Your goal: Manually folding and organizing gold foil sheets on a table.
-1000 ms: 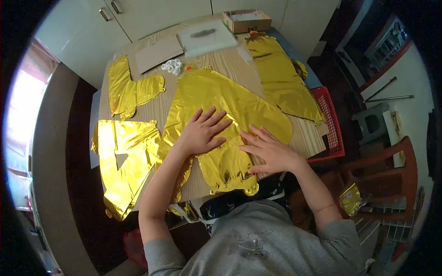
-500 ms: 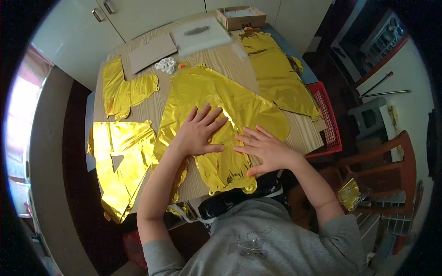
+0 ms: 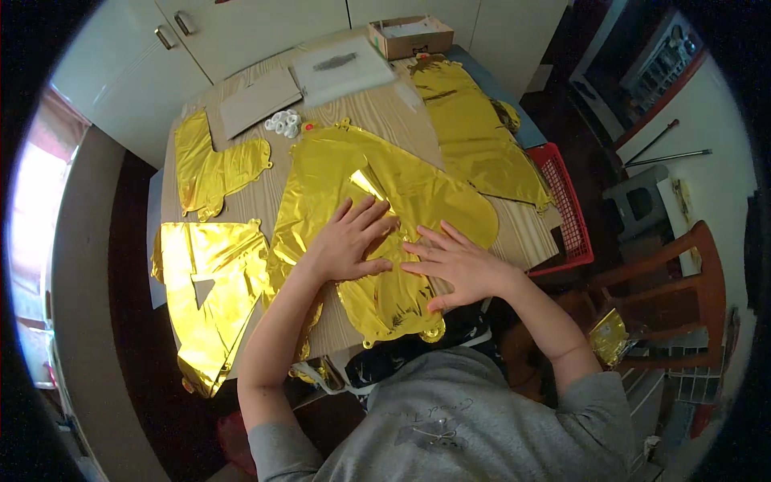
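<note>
A large gold foil balloon (image 3: 345, 161), deflated and flat, lies in the middle of the wooden table. My left hand (image 3: 349, 243) rests palm down on its middle, fingers stretched toward the far right. Beside it, my right hand (image 3: 464, 267) is spread on the balloon's near right part, fingers pointing left. Neither hand grips anything. At the left lie two more flat gold foil balloons: a smaller bent one (image 3: 229, 173) farther off, and a nearer one (image 3: 217, 245) with a triangular hole. Another gold foil piece (image 3: 474, 120) covers the table's right side.
White rolls (image 3: 283, 123) sit beyond the middle balloon. Behind them are a cardboard sheet (image 3: 257, 103), a clear plastic packet (image 3: 345, 76) and an open cardboard box (image 3: 411, 40). A red basket (image 3: 566, 209) adjoins the right edge; a wooden chair (image 3: 699, 297) stands at right.
The view has shifted a little, so the table sits slightly lower and more to the left. Both hands stay flat on the balloon, and its bright crease now shows farther left.
</note>
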`<state>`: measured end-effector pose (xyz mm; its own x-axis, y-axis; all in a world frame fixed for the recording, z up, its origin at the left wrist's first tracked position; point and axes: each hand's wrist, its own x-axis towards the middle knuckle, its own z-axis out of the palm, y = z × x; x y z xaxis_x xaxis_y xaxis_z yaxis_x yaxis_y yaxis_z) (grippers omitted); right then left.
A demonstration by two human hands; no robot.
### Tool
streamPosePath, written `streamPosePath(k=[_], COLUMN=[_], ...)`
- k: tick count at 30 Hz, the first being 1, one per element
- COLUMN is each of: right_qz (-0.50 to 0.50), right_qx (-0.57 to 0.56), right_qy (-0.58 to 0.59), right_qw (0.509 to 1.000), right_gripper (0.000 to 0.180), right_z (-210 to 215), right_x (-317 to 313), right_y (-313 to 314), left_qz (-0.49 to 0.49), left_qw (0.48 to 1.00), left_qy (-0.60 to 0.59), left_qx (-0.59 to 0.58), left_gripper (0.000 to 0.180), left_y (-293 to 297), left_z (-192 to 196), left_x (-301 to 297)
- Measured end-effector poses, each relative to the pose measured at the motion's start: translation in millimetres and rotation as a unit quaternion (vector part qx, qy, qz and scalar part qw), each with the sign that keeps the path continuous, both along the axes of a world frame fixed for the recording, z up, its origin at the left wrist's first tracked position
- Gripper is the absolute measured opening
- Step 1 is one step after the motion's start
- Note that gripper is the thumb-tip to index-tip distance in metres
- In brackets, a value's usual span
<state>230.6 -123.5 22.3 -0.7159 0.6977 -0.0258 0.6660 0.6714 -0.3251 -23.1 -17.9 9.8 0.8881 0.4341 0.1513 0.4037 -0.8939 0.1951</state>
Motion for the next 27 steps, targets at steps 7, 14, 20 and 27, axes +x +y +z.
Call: streamPosePath(k=[7,14,20,27], right_qz=[-0.004,-0.002,0.000,0.011], right_qx=[-0.004,0.002,0.034,0.028], right_qy=[-0.012,-0.027,-0.044,-0.046], right_qw=[1.000,1.000,0.998,0.998], right_gripper=[0.077,0.077,0.074,0.067], right_z=[1.4,2.5,0.5,-1.2], right_x=[-0.5,-1.1,-0.9,6.4], right_y=[-0.4,-0.5,-9.8,-29.3], left_qz=[-0.034,-0.036,-0.034,-0.028], left_qw=[0.998,0.998,0.999,0.999], left_qy=[0.023,0.026,0.009,0.007], left_qx=[0.042,0.050,0.031,0.023], left_gripper=[0.061,0.057,0.056,0.056], left_y=[-4.4,-4.4,-5.4,-4.1], left_z=[6.3,7.4,9.9,6.4], left_x=[1.8,3.5,5.1,3.7])
